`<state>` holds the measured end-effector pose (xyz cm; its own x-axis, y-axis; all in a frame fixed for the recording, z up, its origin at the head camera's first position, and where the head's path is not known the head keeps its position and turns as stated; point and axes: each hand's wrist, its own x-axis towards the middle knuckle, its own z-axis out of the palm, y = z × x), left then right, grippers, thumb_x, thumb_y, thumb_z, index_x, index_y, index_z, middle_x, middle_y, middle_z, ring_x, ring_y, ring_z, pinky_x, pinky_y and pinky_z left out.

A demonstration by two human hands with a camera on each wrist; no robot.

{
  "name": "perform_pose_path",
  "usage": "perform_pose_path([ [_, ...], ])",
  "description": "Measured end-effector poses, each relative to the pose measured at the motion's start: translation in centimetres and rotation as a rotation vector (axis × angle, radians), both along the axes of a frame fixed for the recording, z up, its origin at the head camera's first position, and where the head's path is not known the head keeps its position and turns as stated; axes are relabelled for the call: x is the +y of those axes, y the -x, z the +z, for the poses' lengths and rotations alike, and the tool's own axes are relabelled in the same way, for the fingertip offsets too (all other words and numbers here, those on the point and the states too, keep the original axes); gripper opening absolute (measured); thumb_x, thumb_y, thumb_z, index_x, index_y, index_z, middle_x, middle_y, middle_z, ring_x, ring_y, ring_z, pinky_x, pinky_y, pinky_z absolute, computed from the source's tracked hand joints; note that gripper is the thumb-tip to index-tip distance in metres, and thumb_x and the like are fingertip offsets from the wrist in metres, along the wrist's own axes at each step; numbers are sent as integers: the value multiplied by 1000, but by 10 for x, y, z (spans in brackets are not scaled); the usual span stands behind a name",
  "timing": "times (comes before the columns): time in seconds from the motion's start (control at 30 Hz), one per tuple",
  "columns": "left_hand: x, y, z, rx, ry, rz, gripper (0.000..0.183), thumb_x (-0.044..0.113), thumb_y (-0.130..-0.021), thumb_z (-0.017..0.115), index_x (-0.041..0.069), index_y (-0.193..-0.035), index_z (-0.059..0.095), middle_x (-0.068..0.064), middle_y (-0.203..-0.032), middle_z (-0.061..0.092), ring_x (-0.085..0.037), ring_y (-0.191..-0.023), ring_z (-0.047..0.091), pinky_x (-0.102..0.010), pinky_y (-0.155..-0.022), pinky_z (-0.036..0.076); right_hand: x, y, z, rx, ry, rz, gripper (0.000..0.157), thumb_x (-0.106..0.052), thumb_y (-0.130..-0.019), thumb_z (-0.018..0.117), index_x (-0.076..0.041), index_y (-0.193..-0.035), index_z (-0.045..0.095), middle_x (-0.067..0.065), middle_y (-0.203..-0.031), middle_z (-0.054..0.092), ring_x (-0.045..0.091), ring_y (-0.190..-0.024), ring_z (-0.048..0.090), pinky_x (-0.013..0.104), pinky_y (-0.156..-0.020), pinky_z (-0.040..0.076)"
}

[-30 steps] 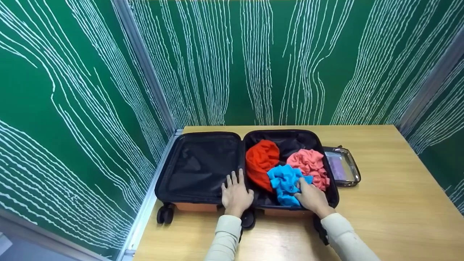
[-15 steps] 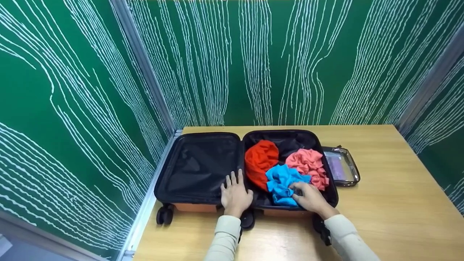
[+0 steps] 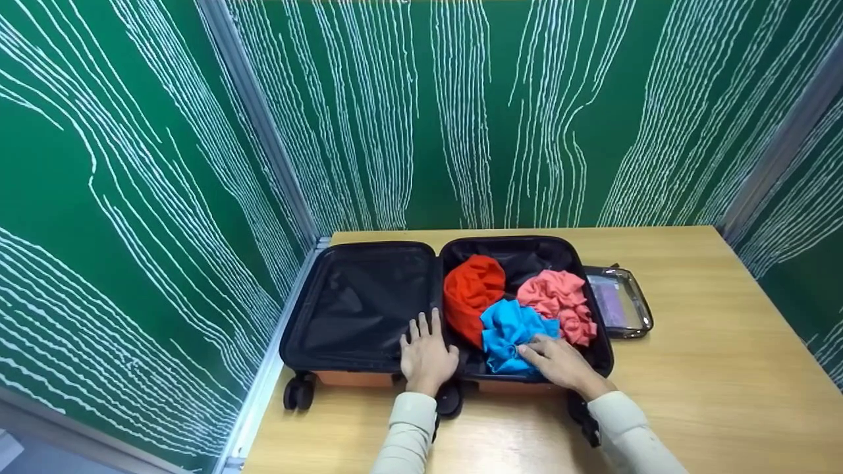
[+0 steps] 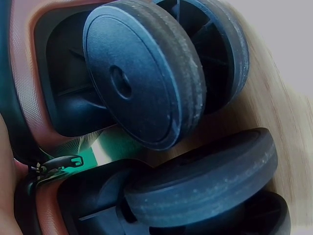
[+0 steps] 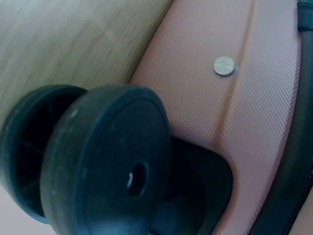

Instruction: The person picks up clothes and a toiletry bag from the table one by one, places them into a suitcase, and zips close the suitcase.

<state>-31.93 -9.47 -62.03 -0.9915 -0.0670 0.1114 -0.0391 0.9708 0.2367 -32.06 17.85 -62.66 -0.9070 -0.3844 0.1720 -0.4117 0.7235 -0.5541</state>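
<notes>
An open suitcase (image 3: 369, 247) lies flat, its two black-lined halves side by side. Crumpled in the right half are a red cloth (image 3: 471, 296), a pink cloth (image 3: 556, 296) and a blue cloth (image 3: 510, 329). At the near right of the blue cloth, my right hand (image 3: 563, 365) holds its edge between thumb and fingers; the fingertips are partly hidden. My left hand (image 3: 428, 359) rests with straight, spread fingers on the left half's near edge beside the hinge. In the left wrist view, black wheels (image 4: 142, 73) and a zip pull (image 4: 61, 162) show near that hand.
A clear zip pouch (image 3: 619, 303) with something purple inside lies right of the suitcase. Everything stands on a wooden table (image 3: 718, 368). Green, white-lined panels (image 3: 454, 112) close off the back and sides. Wheels (image 5: 107, 156) stick out from the suitcase's near side.
My right hand has shifted slightly left and turned over more on the blue cloth, whose near folds have been gathered leftward. My left hand has stayed in place.
</notes>
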Motion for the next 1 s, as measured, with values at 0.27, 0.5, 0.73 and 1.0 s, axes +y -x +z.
perform_pose_path([
  [0.27,0,1,-2,3,-5,0,82,41,-92,65,20,-162,30,-15,-163,40,-38,-151,37,-59,-118,34,-1,0,2,51,-77,78,26,-14,-97,61,-8,-115,79,7,-109,72,36,-110,67,53,-89,52],
  [0.5,0,2,0,7,-5,-1,82,41,-92,65,20,-162,30,-15,-163,40,-38,-151,38,-59,-118,34,-2,-1,6,-81,-70,73,39,-12,-91,61,-4,-128,71,17,-129,68,45,-128,58,65,-108,41],
  [0.73,0,2,0,7,-5,1,81,40,-92,64,20,-162,30,-15,-162,40,-38,-151,38,-58,-118,34,3,0,6,-93,51,42,22,-10,-89,73,-11,-105,59,5,-98,68,23,-89,65,42,-80,53],
  [1.0,1,1,1,4,16,-1,80,41,-92,63,19,-162,30,-15,-163,40,-38,-151,37,-58,-119,34,3,0,5,-41,48,73,17,-14,-90,73,-22,-79,64,-13,-78,61,5,-75,52,27,-72,42],
])
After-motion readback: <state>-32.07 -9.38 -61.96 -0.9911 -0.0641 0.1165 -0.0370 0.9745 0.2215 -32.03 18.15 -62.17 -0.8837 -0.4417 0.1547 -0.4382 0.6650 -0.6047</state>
